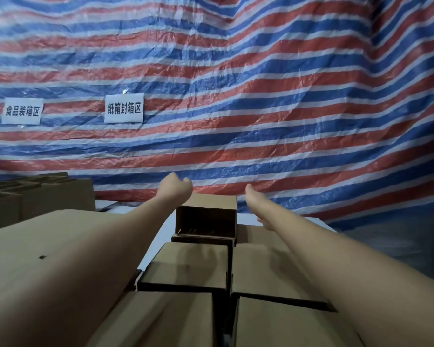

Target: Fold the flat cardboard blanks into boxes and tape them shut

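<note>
Folded brown cardboard boxes (186, 266) lay closest. Behind them stood an open-ended brown cardboard box (207, 216), w/ left hand (177, 189) curled at its top edge; right hand (254, 204) beside it, fingers relaxed, not touching. Probably light, stiff; grip by edges.

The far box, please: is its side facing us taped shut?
No, the far box is open toward the camera, showing its dark inside.

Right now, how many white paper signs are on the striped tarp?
2. One sign hangs at the far left of the tarp; the other sign hangs to its right, above and left of the left hand. None look hidden.
</note>
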`<state>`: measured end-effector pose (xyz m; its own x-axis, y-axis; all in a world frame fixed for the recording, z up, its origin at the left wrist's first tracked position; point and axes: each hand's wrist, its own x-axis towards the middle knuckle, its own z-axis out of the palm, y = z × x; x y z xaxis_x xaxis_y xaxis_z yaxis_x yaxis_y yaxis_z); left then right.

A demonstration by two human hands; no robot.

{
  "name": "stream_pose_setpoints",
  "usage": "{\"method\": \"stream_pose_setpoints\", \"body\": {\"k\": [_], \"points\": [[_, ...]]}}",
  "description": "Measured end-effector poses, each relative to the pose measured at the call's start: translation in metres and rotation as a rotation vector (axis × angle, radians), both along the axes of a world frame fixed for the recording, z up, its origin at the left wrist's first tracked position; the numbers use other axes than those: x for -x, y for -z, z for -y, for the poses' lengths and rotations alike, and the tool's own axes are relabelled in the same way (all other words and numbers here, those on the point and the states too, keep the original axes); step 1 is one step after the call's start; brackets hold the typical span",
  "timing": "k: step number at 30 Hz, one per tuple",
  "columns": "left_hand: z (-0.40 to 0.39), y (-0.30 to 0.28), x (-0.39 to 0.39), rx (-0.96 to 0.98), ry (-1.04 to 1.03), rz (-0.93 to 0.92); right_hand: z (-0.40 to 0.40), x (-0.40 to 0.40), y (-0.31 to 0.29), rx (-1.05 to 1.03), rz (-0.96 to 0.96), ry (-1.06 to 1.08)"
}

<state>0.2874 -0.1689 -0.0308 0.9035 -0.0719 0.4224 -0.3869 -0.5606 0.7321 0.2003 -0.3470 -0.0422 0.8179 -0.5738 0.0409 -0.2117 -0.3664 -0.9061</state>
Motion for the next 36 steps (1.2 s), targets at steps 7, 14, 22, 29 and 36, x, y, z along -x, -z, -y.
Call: {"method": "stream_pose_setpoints", "body": {"k": [7, 14, 22, 29, 36], "points": [[-0.047, -0.041, 0.094, -0.027, 0.076, 0.161, -0.04, 0.095, -0.05, 0.068, 0.092, -0.027], [-0.106, -0.036, 0.161, -0.263, 0.072, 0.247, -0.075, 0.18, -0.066, 0.211, 0.229, -0.065], [-0.165, 0.005, 0.174, -0.743, -0.096, 0.24, -0.084, 0.216, -0.048, 0.371, 0.162, -0.078], [-0.191, 0.028, 0.161, -0.958, -0.277, -0.206, -0.095, 0.213, -0.037, 0.431, 0.096, -0.112], [-0.194, 0.051, 0.172, -0.979, -0.243, -0.18, -0.095, 0.218, -0.026, 0.456, 0.034, -0.19]]}}
